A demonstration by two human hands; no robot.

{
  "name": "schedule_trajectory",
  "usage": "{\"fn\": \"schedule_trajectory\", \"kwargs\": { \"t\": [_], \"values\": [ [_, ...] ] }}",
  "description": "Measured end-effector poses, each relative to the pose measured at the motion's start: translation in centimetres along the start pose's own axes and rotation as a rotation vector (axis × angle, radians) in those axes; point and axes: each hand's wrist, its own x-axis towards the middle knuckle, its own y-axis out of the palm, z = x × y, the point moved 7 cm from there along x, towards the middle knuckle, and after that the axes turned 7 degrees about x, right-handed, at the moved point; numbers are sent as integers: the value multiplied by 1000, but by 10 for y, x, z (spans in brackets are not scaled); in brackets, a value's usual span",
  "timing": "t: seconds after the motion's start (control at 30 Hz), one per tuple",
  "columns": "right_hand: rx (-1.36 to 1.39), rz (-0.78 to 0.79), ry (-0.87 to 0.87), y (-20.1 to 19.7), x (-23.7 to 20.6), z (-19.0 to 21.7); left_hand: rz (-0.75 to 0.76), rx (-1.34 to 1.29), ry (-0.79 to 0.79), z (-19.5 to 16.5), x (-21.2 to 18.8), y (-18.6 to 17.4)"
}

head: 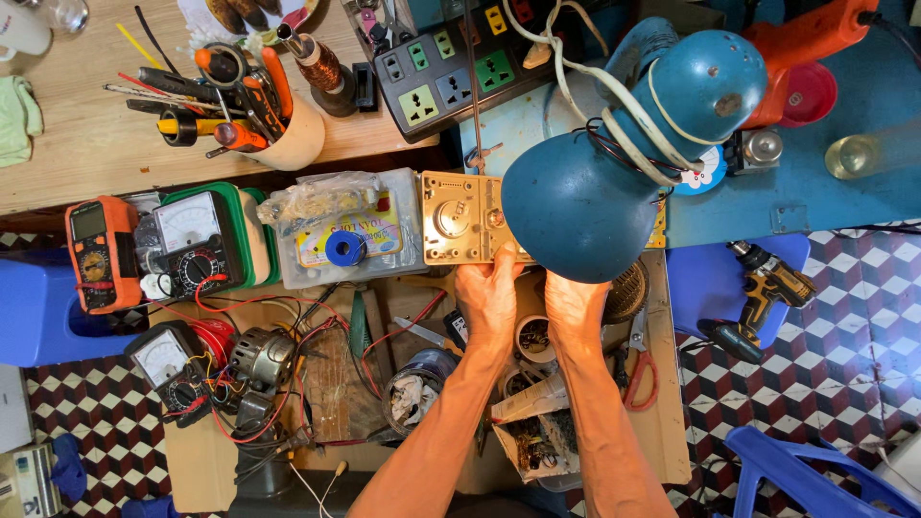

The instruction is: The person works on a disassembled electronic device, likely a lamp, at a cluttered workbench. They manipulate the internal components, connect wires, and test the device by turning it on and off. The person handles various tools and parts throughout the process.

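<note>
Both hands meet at the near edge of a gold-coloured metal panel [459, 219] that lies flat among the clutter, with round dials on its face. The left hand [487, 293] lays its fingers [503, 259] curled over the panel's lower rim, closed lightly on that edge in a pinch and not spread. The right hand [574, 305] sits just beside it, but its fingertips pass under the shade of a blue desk lamp [585, 197], so I cannot tell whether they grip the panel or only rest against it.

The main risk, as I judge it, is the lamp itself. Its shade hangs directly over the right half of the panel and touches or nearly touches the right hand; a lift or a tilt of the panel could knock the shade, and the white cable [614, 120] looped round its neck could drag on the black power strip [451, 67] behind. A lit bulb would also make the shade hot against the knuckles.

A second hazard is the crowding in front. Red and black leads [288, 307] trail from the meters [197, 240] on the left across the work surface toward the wrists, and an open jar [417, 388] stands by the left forearm. A backward pull of the panel might snag a lead or tip the jar. The thin edge hold on the left gives little control if the panel catches.
</note>
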Motion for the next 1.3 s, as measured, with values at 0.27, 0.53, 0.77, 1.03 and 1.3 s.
{"fn": "schedule_trajectory", "kwargs": {
  "t": [0.27, 0.53, 0.77, 1.03, 1.3],
  "values": [
    [-67, 23, -67, 3, 5, -10, 57, -47, -49, -3, 2, 0],
    [-107, 30, -120, 5, 6, -20, 35, 63, 51, -22, -4, 4],
    [-152, 26, -195, 9, 6, -24, -59, 345, 65, -28, -7, -1],
    [-178, 18, -189, 5, 5, -22, -40, 492, 46, -21, -5, -3],
    [43, -1, 128, 1, 4, 7, 46, 71, 8, -12, -1, 2]
  ]
}}
